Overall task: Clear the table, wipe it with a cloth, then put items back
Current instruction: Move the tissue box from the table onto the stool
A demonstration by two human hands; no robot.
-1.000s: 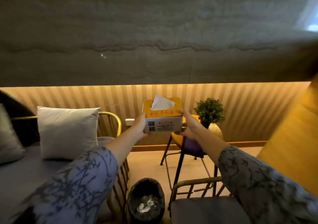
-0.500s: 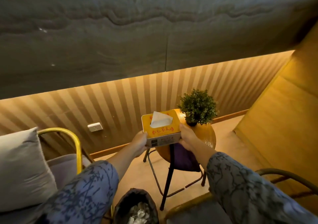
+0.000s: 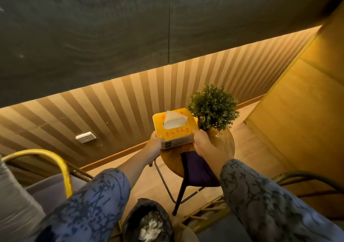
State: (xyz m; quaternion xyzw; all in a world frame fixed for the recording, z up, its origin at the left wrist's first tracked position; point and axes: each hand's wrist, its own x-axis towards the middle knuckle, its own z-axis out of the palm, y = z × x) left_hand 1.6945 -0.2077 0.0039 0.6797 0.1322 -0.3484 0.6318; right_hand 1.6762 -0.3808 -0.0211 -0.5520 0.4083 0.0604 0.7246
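Observation:
A yellow-topped tissue box (image 3: 176, 133) with a white tissue sticking up is held between both hands at the left part of a small round wooden table (image 3: 173, 160). My left hand (image 3: 154, 145) grips its left side and my right hand (image 3: 202, 141) grips its right side. Whether the box touches the tabletop I cannot tell. A small green potted plant (image 3: 213, 107) stands on the table just right of the box. A purple cloth (image 3: 199, 169) hangs over the table's front edge, below my right wrist.
A black bin (image 3: 147, 221) lined with a bag and holding crumpled tissues stands on the floor below. A yellow-framed sofa (image 3: 63, 167) with a grey cushion is at the left. Another chair's frame (image 3: 305, 176) is at the right. A wall socket (image 3: 85, 137) sits on the striped wall.
Both hands have carried the tissue box forward and down onto or just over the table beside the plant. The view has tilted downward and swung right.

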